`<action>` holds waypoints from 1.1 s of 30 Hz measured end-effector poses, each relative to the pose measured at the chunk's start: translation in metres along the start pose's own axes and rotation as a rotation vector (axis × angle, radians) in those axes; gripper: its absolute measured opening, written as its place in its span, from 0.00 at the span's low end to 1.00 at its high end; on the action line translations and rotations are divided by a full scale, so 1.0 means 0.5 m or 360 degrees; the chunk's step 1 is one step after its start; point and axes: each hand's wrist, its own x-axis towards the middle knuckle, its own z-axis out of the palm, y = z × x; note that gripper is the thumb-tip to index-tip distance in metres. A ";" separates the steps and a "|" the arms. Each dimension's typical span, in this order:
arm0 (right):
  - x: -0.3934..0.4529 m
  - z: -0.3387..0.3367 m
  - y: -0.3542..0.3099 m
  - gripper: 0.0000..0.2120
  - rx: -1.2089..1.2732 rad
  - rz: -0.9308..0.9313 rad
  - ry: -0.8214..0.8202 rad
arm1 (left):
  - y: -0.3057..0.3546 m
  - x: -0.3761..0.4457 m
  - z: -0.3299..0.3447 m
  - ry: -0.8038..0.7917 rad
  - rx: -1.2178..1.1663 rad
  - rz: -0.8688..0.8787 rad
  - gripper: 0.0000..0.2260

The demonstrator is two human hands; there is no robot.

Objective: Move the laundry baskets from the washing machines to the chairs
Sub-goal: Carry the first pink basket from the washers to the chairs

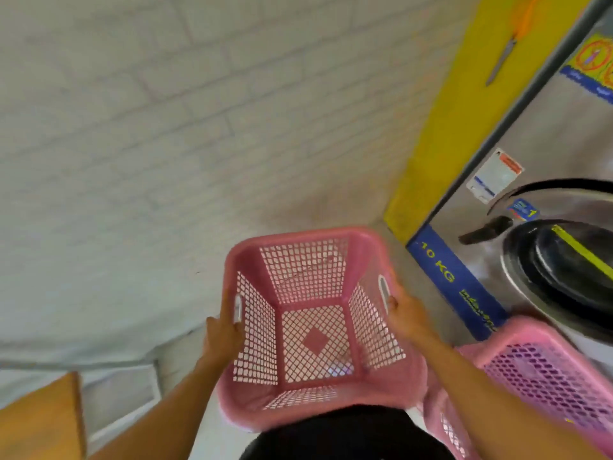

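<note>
A person is holding a pink laundry basket (315,327) out in front of the body, above the pale tiled floor (132,161). The basket is plastic, squarish with rounded corners and a thick solid rim; its four walls and its bottom are open lattice, and a solid diamond is sitting in the middle of the bottom grid. It is carrying nothing inside. A slot handle is cut into the rim on each side.

The left hand (223,330) is gripping the left rim at its handle slot, fingers curled closed around the edge. The right hand (406,315) is clasping the right rim just below the other slot, fingers likewise wrapped over the edge.

A second pink basket (547,370) of the same lattice make is lying lower right, just beside the held one and partly behind the right forearm. Right behind it a steel washing machine (547,144) is standing, showing a round door with a dark handle, stickers, and a blue strip reading "10 KG". A yellow panel (464,111) is running beside the machine. At lower left, an orange-brown surface (39,419) is showing, too blurred to identify.
</note>
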 end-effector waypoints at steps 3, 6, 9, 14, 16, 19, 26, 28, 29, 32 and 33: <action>-0.020 0.026 -0.082 0.34 -0.0200 -0.0264 -0.0091 | -0.113 -0.099 -0.009 0.0070 -0.0104 -0.0180 0.38; -0.080 0.049 -0.169 0.34 -0.0303 -0.0513 -0.0067 | -0.214 -0.203 -0.019 0.0148 -0.0144 -0.0370 0.39; -0.150 0.081 -0.234 0.31 -0.0400 -0.0684 -0.0091 | -0.278 -0.310 -0.040 0.0251 -0.0240 -0.0474 0.39; -0.266 0.136 -0.300 0.31 -0.0555 -0.0951 -0.0152 | -0.353 -0.474 -0.071 0.0423 -0.0437 -0.0643 0.36; -0.308 0.156 -0.318 0.31 -0.0597 -0.1016 -0.0194 | -0.380 -0.533 -0.078 0.0438 -0.0490 -0.0763 0.34; -0.352 0.189 -0.336 0.30 -0.0633 -0.1085 -0.0314 | -0.401 -0.622 -0.074 0.0460 -0.0581 -0.0927 0.34; -0.456 0.285 -0.393 0.28 -0.0808 -0.1427 -0.0476 | -0.439 -0.831 -0.022 0.0597 -0.0785 -0.1282 0.37; -0.496 0.313 -0.406 0.28 -0.0841 -0.1545 -0.0518 | -0.437 -0.889 -0.015 0.0592 -0.0833 -0.1396 0.36; -0.515 0.331 -0.410 0.29 -0.0885 -0.1607 -0.0543 | -0.441 -0.920 -0.008 0.0595 -0.0841 -0.1446 0.36; -0.586 0.382 -0.422 0.30 -0.0941 -0.1759 -0.0651 | -0.458 -1.022 0.021 0.0685 -0.0840 -0.1584 0.37; -0.614 0.402 -0.425 0.30 -0.0951 -0.1817 -0.0693 | -0.467 -1.060 0.034 0.0720 -0.0828 -0.1658 0.36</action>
